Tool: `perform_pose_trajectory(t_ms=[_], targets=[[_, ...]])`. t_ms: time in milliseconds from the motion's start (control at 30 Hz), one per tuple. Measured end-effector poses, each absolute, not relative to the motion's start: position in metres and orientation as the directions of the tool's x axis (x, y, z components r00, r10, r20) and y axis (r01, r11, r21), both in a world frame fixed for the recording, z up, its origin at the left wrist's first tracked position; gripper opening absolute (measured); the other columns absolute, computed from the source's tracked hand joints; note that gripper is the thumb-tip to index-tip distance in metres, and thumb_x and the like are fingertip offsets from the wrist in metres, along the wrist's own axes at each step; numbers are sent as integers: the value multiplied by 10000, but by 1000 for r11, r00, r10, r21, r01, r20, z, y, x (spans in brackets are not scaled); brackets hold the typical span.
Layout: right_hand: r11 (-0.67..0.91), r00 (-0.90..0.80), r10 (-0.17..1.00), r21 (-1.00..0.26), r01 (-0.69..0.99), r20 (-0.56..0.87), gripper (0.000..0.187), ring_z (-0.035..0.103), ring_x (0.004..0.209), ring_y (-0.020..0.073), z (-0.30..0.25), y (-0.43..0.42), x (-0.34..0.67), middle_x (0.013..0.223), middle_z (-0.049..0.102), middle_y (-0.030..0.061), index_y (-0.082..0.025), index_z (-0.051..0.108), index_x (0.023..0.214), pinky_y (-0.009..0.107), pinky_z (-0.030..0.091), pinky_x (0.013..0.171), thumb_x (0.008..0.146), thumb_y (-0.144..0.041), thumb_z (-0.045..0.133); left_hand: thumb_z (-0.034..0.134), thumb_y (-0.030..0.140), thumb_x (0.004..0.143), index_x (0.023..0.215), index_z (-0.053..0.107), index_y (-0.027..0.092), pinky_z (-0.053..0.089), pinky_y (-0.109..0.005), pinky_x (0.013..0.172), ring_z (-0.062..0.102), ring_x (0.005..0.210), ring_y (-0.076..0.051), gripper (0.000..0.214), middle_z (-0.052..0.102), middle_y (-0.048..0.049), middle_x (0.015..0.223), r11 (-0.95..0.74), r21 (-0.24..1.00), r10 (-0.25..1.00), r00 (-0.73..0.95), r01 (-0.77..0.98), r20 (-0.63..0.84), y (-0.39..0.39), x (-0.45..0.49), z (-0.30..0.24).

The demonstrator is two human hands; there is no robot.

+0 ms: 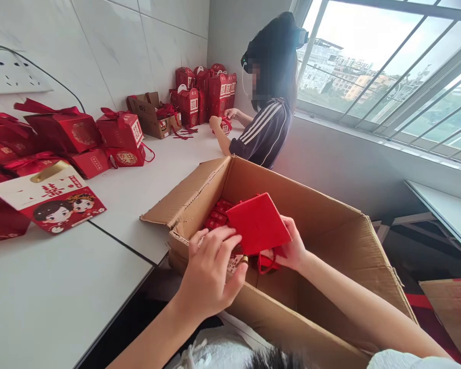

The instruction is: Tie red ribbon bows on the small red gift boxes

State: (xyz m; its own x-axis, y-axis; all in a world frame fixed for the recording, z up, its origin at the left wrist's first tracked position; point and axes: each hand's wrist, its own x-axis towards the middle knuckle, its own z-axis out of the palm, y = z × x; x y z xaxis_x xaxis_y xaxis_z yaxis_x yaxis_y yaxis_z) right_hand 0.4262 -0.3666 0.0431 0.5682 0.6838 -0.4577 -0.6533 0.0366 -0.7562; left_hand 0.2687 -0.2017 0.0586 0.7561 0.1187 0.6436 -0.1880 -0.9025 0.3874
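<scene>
Above the open cardboard box [330,215], my right hand [292,248] grips a red gift box [259,223] from its right side. The gift box is tilted, a plain red face towards me, and a red cord handle hangs below it. My left hand [211,269] is open, fingers stretched out, with its fingertips at the gift box's left edge; whether they touch it I cannot tell. More small red boxes [217,212] lie inside the carton's far left corner, partly hidden behind the held one. A patterned piece with a gold part shows beneath my left fingers.
On the white table [54,277], red gift boxes with ribbons [63,130] are stacked at left beside a printed box [67,205]. A co-worker [269,113] handles a red box near further stacked boxes [203,95] and a small carton [153,115]. A barred window is at right.
</scene>
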Motion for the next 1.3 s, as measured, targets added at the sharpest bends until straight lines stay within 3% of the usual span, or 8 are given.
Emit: perform_pose_trajectory(t_ms=[133, 233, 433, 667, 833, 1067, 1167, 1300], targets=[[-349, 757, 609, -937, -10, -234, 702, 549, 1095, 270, 26, -412, 472, 1232, 527, 69, -249, 397, 1280, 401, 477, 904, 630, -378, 629, 427, 278, 885, 962, 600, 170, 289, -367, 961, 575, 980, -200, 218, 674, -62, 989, -883, 404, 49, 809, -240, 586, -215, 262, 30], [-790, 780, 534, -521, 322, -327, 913, 491, 1132, 291, 7, -459, 498, 1299, 388, 121, -200, 311, 1375, 385, 438, 945, 536, -258, 665, 395, 296, 896, 870, 612, 179, 297, -374, 905, 568, 886, -198, 248, 681, -46, 914, -892, 353, -10, 793, -283, 609, -214, 262, 11], [-903, 746, 385, -390, 182, -544, 797, 601, 819, 275, -26, -515, 500, 1102, 535, 142, -127, 530, 1169, 434, 489, 798, 384, -115, 668, 368, 303, 901, 864, 612, 168, 300, -387, 863, 543, 840, -201, 282, 675, -52, 909, -899, 332, -9, 772, -284, 636, -213, 264, 7], [-714, 700, 471, -698, -55, -537, 532, 611, 991, 287, -14, -494, 494, 1095, 635, 140, -169, 476, 1161, 411, 517, 791, 748, -470, 325, 384, 297, 886, 860, 627, 175, 303, -385, 858, 527, 816, -195, 273, 671, -51, 906, -909, 327, -5, 791, -259, 612, -214, 262, 7], [-309, 764, 499, -907, -285, -410, 625, 589, 1009, 323, -9, -456, 472, 1159, 618, 109, -232, 459, 1191, 438, 506, 725, 700, -584, 295, 390, 281, 876, 851, 629, 180, 306, -377, 850, 528, 798, -187, 260, 673, -43, 894, -905, 339, -1, 799, -256, 601, -214, 262, 9], [-308, 571, 688, -893, -329, -448, 593, 618, 891, 284, 7, -458, 470, 967, 662, 78, -191, 522, 1117, 413, 499, 724, 616, -505, 478, 395, 281, 871, 851, 626, 180, 303, -379, 847, 530, 789, -194, 253, 676, -48, 895, -908, 337, 6, 796, -250, 606, -215, 262, 9], [-683, 486, 631, -730, -20, -604, 724, 594, 992, 268, 12, -481, 490, 1108, 618, 79, -186, 452, 1237, 374, 489, 813, 546, -324, 620, 398, 281, 870, 849, 626, 187, 303, -376, 845, 525, 777, -191, 247, 676, -44, 891, -907, 337, 5, 795, -252, 606, -215, 262, 9], [-937, 678, 340, -178, 300, -651, 875, 564, 1047, 322, -14, -508, 507, 1249, 507, 159, -138, 454, 1269, 374, 463, 865, 431, -118, 703, 396, 279, 872, 840, 623, 180, 298, -378, 842, 514, 768, -190, 250, 676, -44, 883, -911, 325, 4, 784, -252, 621, -215, 264, 8]])
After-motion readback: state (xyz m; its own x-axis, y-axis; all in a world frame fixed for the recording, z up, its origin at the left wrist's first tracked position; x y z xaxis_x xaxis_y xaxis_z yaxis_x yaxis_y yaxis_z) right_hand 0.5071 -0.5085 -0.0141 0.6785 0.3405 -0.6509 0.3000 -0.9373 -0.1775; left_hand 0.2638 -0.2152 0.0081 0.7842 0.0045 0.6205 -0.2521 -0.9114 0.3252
